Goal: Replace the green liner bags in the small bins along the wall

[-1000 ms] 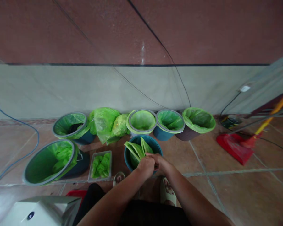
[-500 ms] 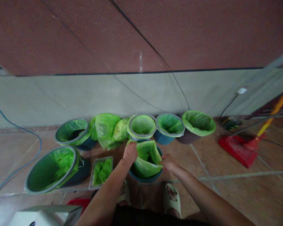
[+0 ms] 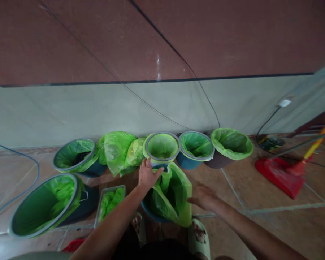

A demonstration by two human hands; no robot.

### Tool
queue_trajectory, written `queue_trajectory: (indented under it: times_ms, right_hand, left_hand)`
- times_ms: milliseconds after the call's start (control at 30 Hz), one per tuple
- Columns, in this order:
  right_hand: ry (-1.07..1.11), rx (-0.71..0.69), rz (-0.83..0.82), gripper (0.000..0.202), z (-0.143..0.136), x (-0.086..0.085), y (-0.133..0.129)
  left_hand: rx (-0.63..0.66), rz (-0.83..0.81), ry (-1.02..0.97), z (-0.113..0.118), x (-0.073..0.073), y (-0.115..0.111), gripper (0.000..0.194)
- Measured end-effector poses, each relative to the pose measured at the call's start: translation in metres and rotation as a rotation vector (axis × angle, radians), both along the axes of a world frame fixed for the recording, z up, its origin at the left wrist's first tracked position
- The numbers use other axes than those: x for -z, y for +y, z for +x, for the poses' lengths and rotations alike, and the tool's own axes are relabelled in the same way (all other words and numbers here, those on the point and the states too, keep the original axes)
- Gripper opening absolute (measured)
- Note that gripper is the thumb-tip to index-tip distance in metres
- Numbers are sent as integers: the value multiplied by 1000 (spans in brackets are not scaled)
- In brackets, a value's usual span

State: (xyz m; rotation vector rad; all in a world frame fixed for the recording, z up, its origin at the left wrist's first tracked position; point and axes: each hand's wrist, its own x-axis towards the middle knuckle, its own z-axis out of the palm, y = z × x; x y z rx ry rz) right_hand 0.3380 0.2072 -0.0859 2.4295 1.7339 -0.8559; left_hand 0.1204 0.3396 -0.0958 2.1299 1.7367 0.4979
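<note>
A blue bin [image 3: 148,211] stands on the floor between my feet and the back row, with a loose green bag [image 3: 184,195] partly inside it and spilling over its right side. My left hand [image 3: 148,175] is at the bin's upper left rim, fingers spread and thumb toward the bag. To the right of the bag, my right hand [image 3: 203,196] is blurred, its fingers apart and its tips near the bag's edge. Directly behind is a lined bin with a grey ring [image 3: 163,146].
Along the wall stand more lined bins [image 3: 196,146], [image 3: 231,142], [image 3: 74,155] and full green bags [image 3: 116,148]. At left are a large lined bin [image 3: 43,206] and a clear tray [image 3: 111,202]. A red dustpan [image 3: 281,175] lies right.
The green bag has slumped over the bin's right side and front. Both hands have let go of its edges; my right hand has moved slightly right.
</note>
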Motion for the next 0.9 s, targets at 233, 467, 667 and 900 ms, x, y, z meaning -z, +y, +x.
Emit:
queue_trajectory:
  times_ms: [233, 467, 667, 900]
  right_hand:
    - [-126, 10, 211, 66, -15, 27, 82]
    - [-182, 12, 142, 24, -15, 61, 80]
    - [-92, 95, 180, 23, -3, 47, 73]
    - [-49, 83, 98, 14, 32, 32, 25]
  left_hand:
    - [-99, -356, 95, -36, 25, -30, 57]
    - [-205, -729, 43, 0, 60, -24, 65]
    - [-169, -665, -80, 3, 66, -23, 43]
    - [-35, -31, -74, -63, 21, -40, 33]
